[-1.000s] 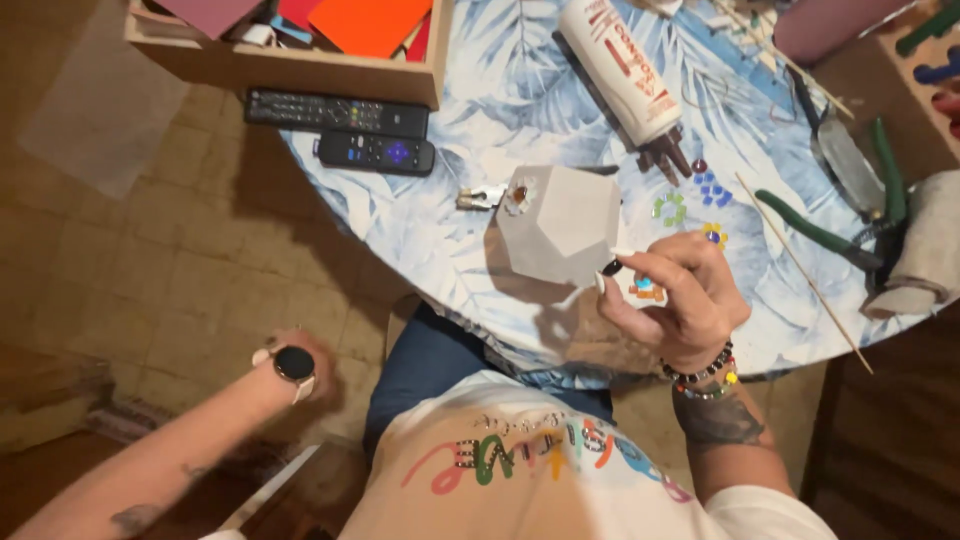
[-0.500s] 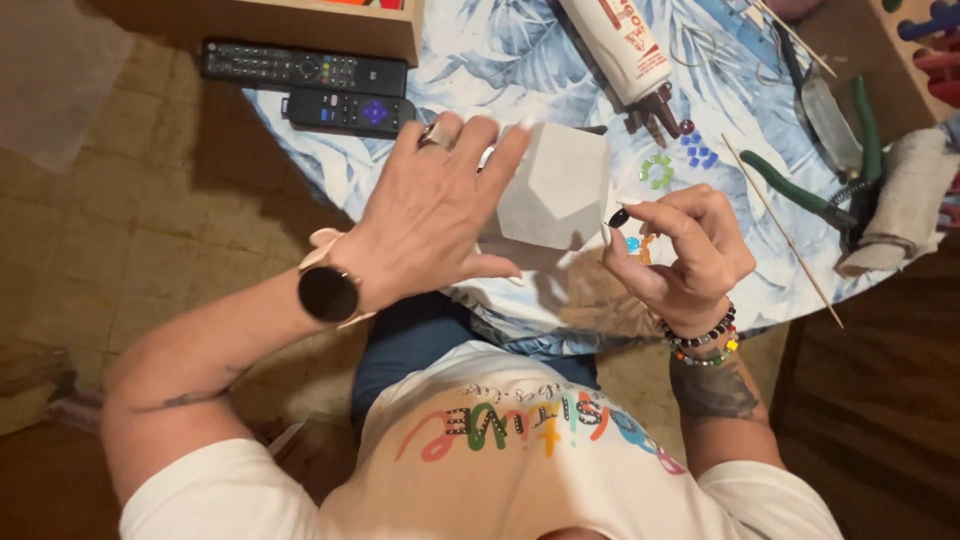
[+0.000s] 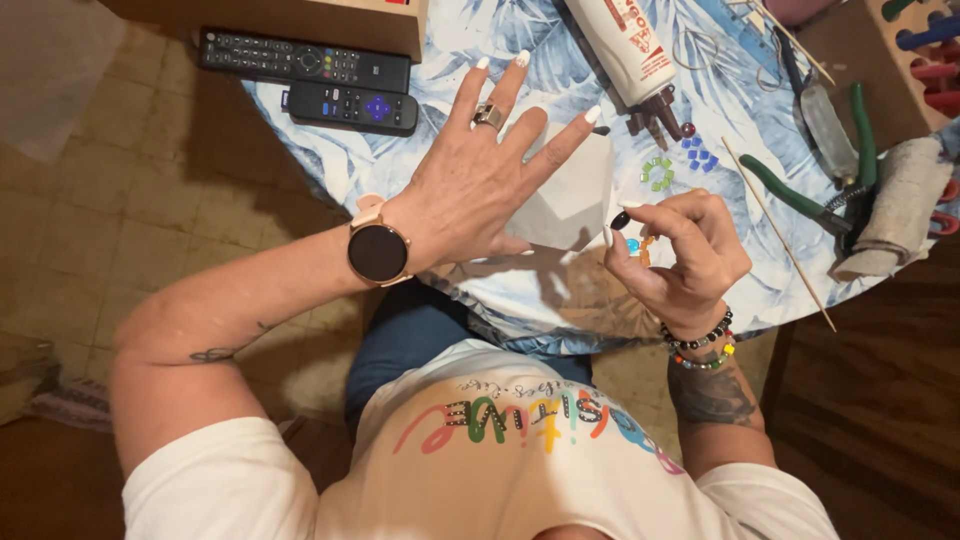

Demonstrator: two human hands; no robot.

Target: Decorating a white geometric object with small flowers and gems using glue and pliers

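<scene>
While the left hand (image 3: pixel 480 190) lies spread wide over the white faceted box (image 3: pixel 570 200), fingers fanned and palm down, it holds nothing in a grip; it seems to press and steady the box on the blue leaf-print tablecloth (image 3: pixel 300 140) so the piece cannot slide. The box sits under and just right of that palm, its pale faces showing between the fingers and toward the right hand (image 3: pixel 680 255). That hand is closed narrowly, thumb and forefinger pinched on a small dark bead-like piece (image 3: pixel 620 219) held right at the box's near right edge, touching or almost touching it; I cannot tell which. The pinch looks suited to setting a tiny piece onto a face of the box.

Around them in this head view, loose green beads (image 3: pixel 657 172) and blue beads (image 3: pixel 700 155) lie just beyond the box, kept within reach. A white glue bottle (image 3: pixel 625 45) lies on its side farther back, nozzle toward the beads. A thin wooden skewer (image 3: pixel 775 230) runs diagonally to the right, beside green-handled pliers (image 3: pixel 800 195) and a folded cloth (image 3: pixel 895 210). Two black remote controls (image 3: pixel 330 85) rest at the table's left edge, well apart from the work.
</scene>
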